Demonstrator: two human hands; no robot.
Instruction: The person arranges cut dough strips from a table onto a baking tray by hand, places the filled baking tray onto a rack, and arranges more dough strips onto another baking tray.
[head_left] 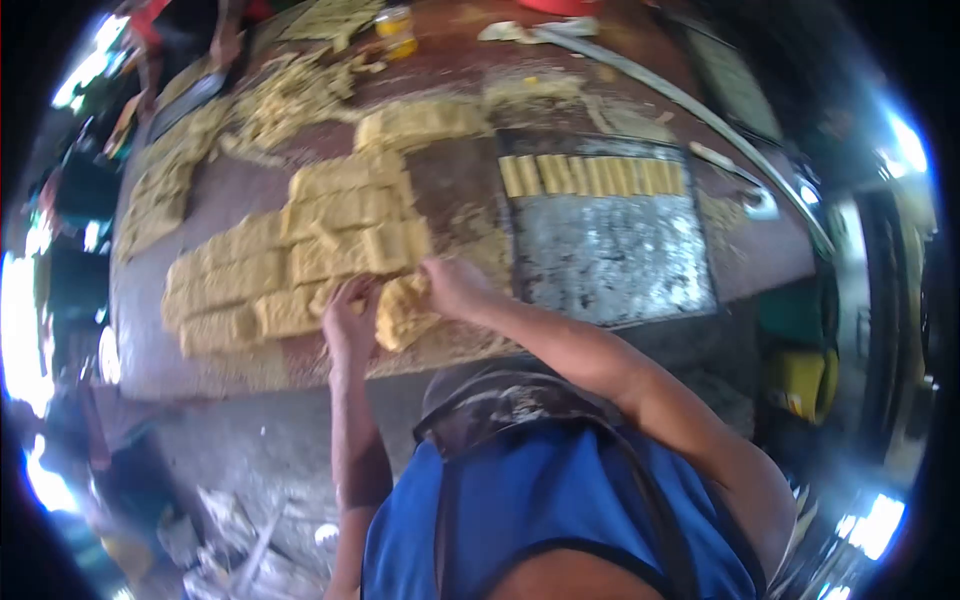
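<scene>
My right hand (458, 287) grips the side of a rough, crumbly lump of yellow dough (403, 315) near the table's front edge. Just left of that lump, the fingers of my left hand (350, 312) are curled closed over the end of the nearest dough row; a small bit of dough shows at the fingertips. Beyond both hands lie rows of cut dough blocks (345, 212), packed side by side. To the right, a worn metal baking tray (610, 250) carries a line of thin dough sticks (595, 176) along its far side.
Dough scraps (295, 100) are heaped toward the back left, near a jar with yellow contents (396, 30). A long pale strip (690, 105) curves along the table's right side. Another person's hand (226, 45) shows at the far left. A yellow bucket (800, 385) stands below right.
</scene>
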